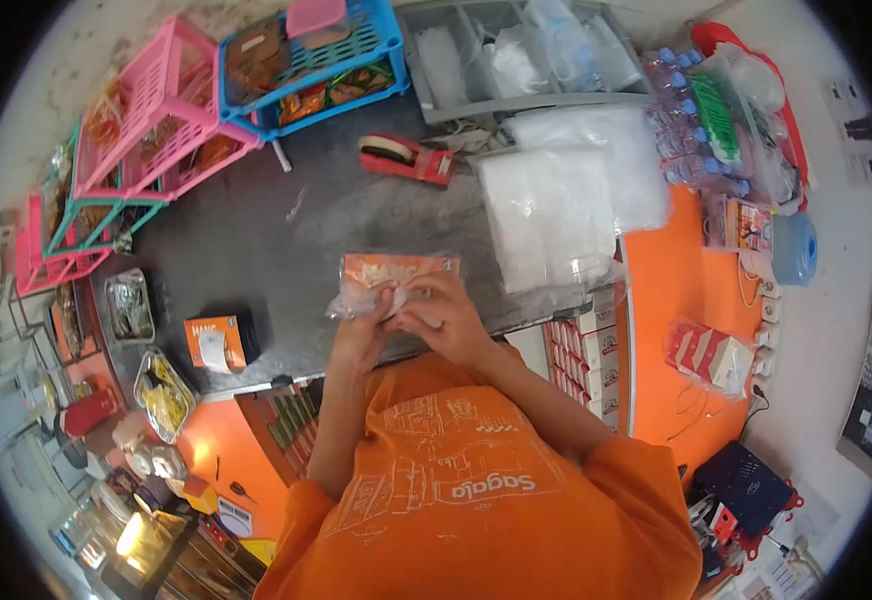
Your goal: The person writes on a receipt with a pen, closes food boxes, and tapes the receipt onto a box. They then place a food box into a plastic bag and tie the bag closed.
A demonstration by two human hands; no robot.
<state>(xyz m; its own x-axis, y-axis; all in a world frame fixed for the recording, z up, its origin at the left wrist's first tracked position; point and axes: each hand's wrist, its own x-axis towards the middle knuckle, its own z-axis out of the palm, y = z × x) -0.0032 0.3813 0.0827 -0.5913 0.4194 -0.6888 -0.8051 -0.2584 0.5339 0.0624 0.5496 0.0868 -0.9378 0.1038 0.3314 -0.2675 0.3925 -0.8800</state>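
Observation:
An orange box with white lettering lies inside a clear plastic bag at the near edge of the dark counter. My left hand is closed on the gathered plastic bag at the box's near side. Beside it, my right hand pinches the same bunched plastic, thumb and fingers close to the left fingertips. The hands hide the lower part of the box. Further left, a similar orange box with a white paper slip on it stands near the counter edge.
A red tape dispenser sits beyond the hands. Stacked clear plastic bags lie to the right, below a grey divided tray. Blue and pink baskets line the back left. Two foil trays are at left; water bottles stand far right.

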